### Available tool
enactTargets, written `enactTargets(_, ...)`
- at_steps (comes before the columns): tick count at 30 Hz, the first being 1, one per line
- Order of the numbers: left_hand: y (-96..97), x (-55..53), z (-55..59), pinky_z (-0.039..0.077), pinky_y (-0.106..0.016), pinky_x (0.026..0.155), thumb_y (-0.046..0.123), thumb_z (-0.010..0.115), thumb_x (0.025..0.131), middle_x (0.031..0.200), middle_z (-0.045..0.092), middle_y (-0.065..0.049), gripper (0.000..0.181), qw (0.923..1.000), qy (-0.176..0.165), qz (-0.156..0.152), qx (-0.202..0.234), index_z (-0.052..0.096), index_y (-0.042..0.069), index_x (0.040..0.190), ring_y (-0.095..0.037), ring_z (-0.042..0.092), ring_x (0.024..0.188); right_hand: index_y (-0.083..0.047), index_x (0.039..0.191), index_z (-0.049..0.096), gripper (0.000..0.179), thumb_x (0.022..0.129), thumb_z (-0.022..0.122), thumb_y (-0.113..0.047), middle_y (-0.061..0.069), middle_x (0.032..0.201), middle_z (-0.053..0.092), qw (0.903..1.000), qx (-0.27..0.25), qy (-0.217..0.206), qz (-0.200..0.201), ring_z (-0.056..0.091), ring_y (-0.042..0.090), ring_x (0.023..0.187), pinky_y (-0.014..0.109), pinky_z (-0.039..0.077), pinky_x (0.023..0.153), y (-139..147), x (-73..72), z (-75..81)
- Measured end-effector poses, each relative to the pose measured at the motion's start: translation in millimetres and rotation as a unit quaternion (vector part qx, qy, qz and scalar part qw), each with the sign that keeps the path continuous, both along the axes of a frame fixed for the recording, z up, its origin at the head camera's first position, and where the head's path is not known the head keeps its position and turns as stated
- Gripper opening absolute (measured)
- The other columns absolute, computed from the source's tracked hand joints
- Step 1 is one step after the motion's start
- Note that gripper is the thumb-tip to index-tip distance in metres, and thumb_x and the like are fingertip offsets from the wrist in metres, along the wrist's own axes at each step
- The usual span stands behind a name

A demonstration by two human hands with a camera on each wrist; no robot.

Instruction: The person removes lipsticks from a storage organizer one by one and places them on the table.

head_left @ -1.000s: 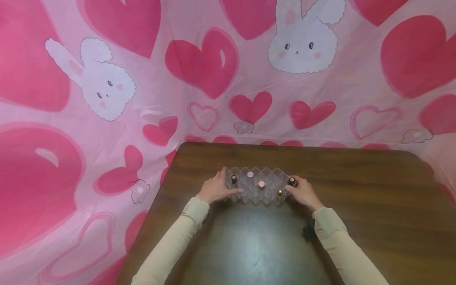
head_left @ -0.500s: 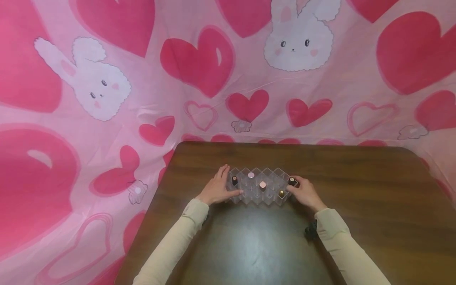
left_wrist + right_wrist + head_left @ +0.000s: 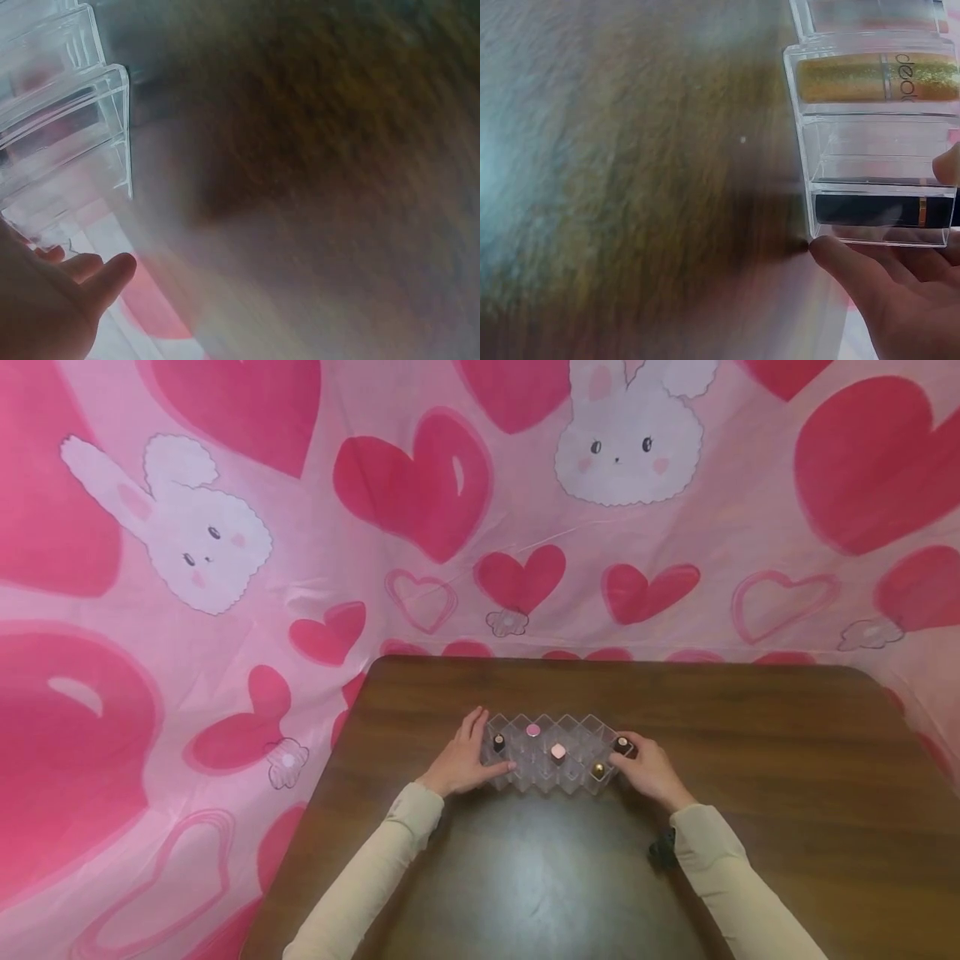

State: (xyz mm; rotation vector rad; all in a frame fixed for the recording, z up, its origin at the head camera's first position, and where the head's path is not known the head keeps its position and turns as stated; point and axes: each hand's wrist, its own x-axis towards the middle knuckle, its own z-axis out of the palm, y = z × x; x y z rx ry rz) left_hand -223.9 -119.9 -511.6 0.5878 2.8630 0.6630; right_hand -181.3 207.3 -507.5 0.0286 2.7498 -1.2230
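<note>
A clear lipstick organizer [image 3: 536,779] with diamond-shaped slots is held at both ends over the table. My left hand [image 3: 463,762] grips its left end, thumb along the front side and fingers spread at the back. At the other end, my right hand [image 3: 651,772] holds the side with the thumb in front; in the right wrist view a fingertip touches the bottom corner. Lipstick tubes stand in several slots: a black one [image 3: 498,742], a pink-topped one [image 3: 532,730], a pale pink one [image 3: 558,751], a gold glitter one [image 3: 840,79] and a black one with a gold band [image 3: 870,210].
The brown wooden table [image 3: 787,777] extends around the organizer to rounded back corners. A pink cloth [image 3: 420,485] with hearts and rabbits hangs behind and to the left. A small dark object [image 3: 662,852] shows beside the right sleeve cuff.
The organizer and both hands have shifted slightly to the right together. The head view has moved a little. Both hands keep their hold on the ends.
</note>
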Motion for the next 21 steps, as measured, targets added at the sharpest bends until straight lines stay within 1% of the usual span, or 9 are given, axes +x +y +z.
enactTargets(5,3.2,3.1,-0.9,0.032,-0.049,0.101,0.080,0.045,0.063,0.151,0.001,0.004,0.110,1.0000,0.003,0.006,0.001,0.006,0.018,0.145,-0.027,0.023,0.135,-0.002,0.126,0.045,0.051,0.084,0.055,-0.027,0.022,0.110,0.057,1.0000,-0.002,0.006,0.007,0.053,0.025,0.080,0.033,0.044,0.069,3.0,1.7,-2.1)
enactTargets(14,8.0,7.9,2.7,0.031,-0.049,0.101,0.079,0.044,0.065,0.151,0.001,0.002,0.109,1.0000,0.000,-0.005,-0.002,0.005,0.017,0.145,-0.027,0.022,0.136,-0.002,0.124,0.048,0.048,0.084,0.055,-0.027,0.021,0.110,0.058,0.9998,0.002,0.011,0.013,0.053,0.026,0.083,0.034,0.044,0.069,8.8,6.9,0.0)
enactTargets(21,13.5,11.3,-0.9,0.032,-0.049,0.101,0.080,0.042,0.065,0.152,0.000,0.002,0.109,0.9999,0.006,-0.010,-0.005,0.005,0.016,0.145,-0.028,0.022,0.135,-0.002,0.122,0.049,0.045,0.084,0.055,-0.024,0.019,0.104,0.060,0.9996,0.003,0.022,0.016,0.053,0.024,0.080,0.030,0.042,0.066,14.8,12.4,-2.6)
